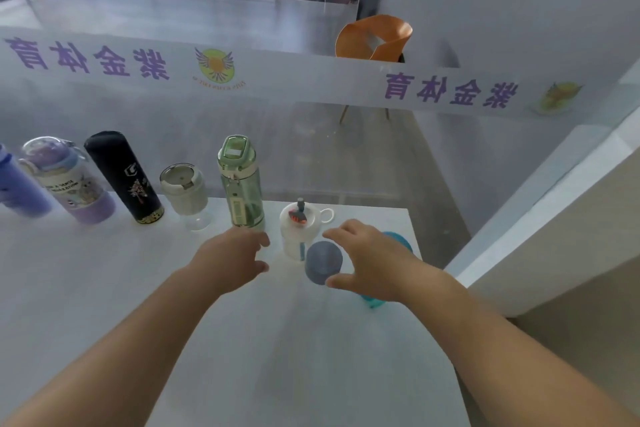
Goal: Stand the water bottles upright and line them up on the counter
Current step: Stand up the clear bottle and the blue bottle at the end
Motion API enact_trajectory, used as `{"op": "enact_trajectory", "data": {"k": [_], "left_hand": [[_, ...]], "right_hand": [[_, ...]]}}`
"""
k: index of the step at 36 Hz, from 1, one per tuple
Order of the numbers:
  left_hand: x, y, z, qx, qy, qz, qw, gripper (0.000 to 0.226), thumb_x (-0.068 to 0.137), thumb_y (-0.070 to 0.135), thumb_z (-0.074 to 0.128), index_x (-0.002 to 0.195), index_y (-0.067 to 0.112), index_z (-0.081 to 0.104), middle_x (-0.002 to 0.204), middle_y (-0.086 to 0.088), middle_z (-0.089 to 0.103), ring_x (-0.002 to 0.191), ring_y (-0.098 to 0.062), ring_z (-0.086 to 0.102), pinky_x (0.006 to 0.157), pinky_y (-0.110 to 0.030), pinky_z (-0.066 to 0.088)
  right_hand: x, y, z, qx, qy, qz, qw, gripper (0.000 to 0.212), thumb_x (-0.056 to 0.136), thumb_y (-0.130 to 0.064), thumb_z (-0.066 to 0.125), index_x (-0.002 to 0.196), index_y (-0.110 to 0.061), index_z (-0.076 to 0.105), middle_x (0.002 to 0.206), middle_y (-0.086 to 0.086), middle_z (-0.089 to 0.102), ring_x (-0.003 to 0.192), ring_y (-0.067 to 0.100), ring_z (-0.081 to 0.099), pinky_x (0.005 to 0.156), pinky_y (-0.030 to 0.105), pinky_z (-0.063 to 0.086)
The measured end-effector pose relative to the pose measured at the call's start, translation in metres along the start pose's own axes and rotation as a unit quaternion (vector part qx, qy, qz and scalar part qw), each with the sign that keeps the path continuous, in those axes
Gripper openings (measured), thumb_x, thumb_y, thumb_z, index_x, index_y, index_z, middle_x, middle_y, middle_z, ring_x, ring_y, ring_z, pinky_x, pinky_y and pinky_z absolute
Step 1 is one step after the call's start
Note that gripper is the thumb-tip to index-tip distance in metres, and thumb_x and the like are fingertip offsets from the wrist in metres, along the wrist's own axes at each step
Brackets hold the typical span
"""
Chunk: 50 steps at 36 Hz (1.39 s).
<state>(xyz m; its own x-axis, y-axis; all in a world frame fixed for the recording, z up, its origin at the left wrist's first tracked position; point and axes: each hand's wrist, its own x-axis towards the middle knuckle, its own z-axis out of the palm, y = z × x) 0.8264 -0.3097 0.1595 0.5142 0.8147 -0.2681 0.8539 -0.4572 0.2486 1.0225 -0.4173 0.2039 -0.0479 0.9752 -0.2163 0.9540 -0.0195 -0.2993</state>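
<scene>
Several bottles stand upright in a row along the back of the white counter (311,350): a blue bottle (8,185), a purple bottle (71,185), a black flask (124,180), a clear cup with a white lid (185,196), a green bottle (242,191) and a white-lidded cup (298,230). My right hand (374,260) grips a teal bottle (373,302) with a grey-blue cap (322,267), just right of the white-lidded cup; the hand hides most of its body. My left hand (232,256) hovers loosely curled in front of the green bottle, holding nothing.
A glass partition with purple lettering (104,59) runs right behind the row. The counter's right edge (427,274) lies close beside the teal bottle, with a drop to the floor. An orange chair (374,38) stands beyond the glass. A beige ledge (554,236) rises at right.
</scene>
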Motion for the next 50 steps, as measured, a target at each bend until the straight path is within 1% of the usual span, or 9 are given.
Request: {"op": "enact_trajectory", "data": {"k": [10,17,23,27,29,32,39,41,50], "left_hand": [[0.037,0.003,-0.001,-0.023,-0.021,0.006,0.999,0.051,0.083,0.034,0.065,0.13,0.024,0.047,0.129,0.0,0.056,0.114,-0.021,0.055,0.098,-0.037,0.046],[0.07,0.007,0.003,-0.04,-0.002,0.044,0.998,0.067,0.081,0.033,0.068,0.138,0.023,0.034,0.138,-0.002,0.045,0.118,-0.024,0.051,0.095,-0.035,0.045],[0.099,0.017,0.009,-0.072,-0.017,0.068,0.995,0.095,0.073,0.034,0.076,0.146,0.02,0.016,0.15,-0.001,0.027,0.132,-0.025,0.035,0.105,-0.037,0.036],[0.12,0.02,0.016,-0.106,-0.038,0.07,0.991,0.105,0.063,0.037,0.083,0.145,0.018,0.019,0.144,0.001,0.035,0.124,-0.025,0.04,0.103,-0.039,0.042],[0.128,0.021,0.02,-0.146,-0.051,0.068,0.986,0.098,0.059,0.037,0.084,0.139,0.017,0.03,0.13,0.003,0.045,0.112,-0.021,0.048,0.098,-0.041,0.047],[0.136,0.022,0.026,-0.188,-0.042,0.084,0.978,0.063,0.059,0.03,0.082,0.111,0.017,0.05,0.105,0.008,0.051,0.092,-0.017,0.056,0.088,-0.038,0.052],[0.157,0.02,0.033,-0.24,0.046,0.055,0.968,0.035,0.061,0.028,0.076,0.081,0.022,0.048,0.089,0.012,0.05,0.068,0.004,0.05,0.063,-0.014,0.036],[0.163,0.019,0.032,-0.243,0.048,0.052,0.967,0.035,0.061,0.026,0.076,0.081,0.021,0.048,0.089,0.013,0.048,0.068,0.007,0.049,0.065,-0.016,0.035],[0.183,0.018,0.03,-0.245,0.04,0.052,0.967,0.048,0.056,0.025,0.081,0.096,0.015,0.057,0.107,0.006,0.042,0.097,-0.018,0.055,0.089,-0.03,0.049]], "right_hand": [[0.034,0.012,0.016,0.025,-0.067,-0.013,0.997,0.055,0.085,-0.024,0.065,0.135,-0.024,0.041,0.131,0.002,0.05,0.11,0.021,0.054,0.091,0.032,0.05],[0.051,0.032,0.003,0.033,-0.011,0.042,0.998,0.056,0.078,-0.035,0.067,0.128,-0.026,0.044,0.118,0.0,0.052,0.091,0.018,0.049,0.076,0.024,0.04],[0.063,0.05,-0.011,0.049,0.053,0.097,0.993,0.055,0.076,-0.038,0.065,0.126,-0.029,0.045,0.116,-0.004,0.052,0.098,0.018,0.053,0.079,0.026,0.046],[0.073,0.06,-0.014,0.055,0.09,0.138,0.985,0.055,0.074,-0.038,0.064,0.125,-0.03,0.045,0.108,-0.004,0.05,0.094,0.018,0.052,0.078,0.028,0.047],[0.078,0.065,-0.015,0.062,0.106,0.154,0.98,0.053,0.073,-0.037,0.064,0.122,-0.031,0.047,0.105,-0.004,0.05,0.092,0.019,0.053,0.077,0.029,0.048],[0.084,0.072,-0.016,0.07,0.118,0.166,0.977,0.051,0.072,-0.037,0.064,0.12,-0.031,0.047,0.107,-0.004,0.051,0.091,0.019,0.055,0.078,0.032,0.051],[0.098,0.085,-0.022,0.058,0.134,0.187,0.971,0.05,0.073,-0.036,0.065,0.12,-0.032,0.047,0.103,-0.004,0.05,0.089,0.021,0.054,0.072,0.029,0.046],[0.102,0.088,-0.024,0.06,0.128,0.186,0.972,0.05,0.074,-0.036,0.065,0.12,-0.03,0.047,0.104,-0.002,0.05,0.088,0.021,0.054,0.074,0.032,0.05],[0.124,0.101,-0.027,0.051,0.113,0.19,0.974,0.053,0.077,-0.034,0.064,0.126,-0.025,0.047,0.108,0.004,0.051,0.092,0.024,0.054,0.08,0.039,0.052]]}}
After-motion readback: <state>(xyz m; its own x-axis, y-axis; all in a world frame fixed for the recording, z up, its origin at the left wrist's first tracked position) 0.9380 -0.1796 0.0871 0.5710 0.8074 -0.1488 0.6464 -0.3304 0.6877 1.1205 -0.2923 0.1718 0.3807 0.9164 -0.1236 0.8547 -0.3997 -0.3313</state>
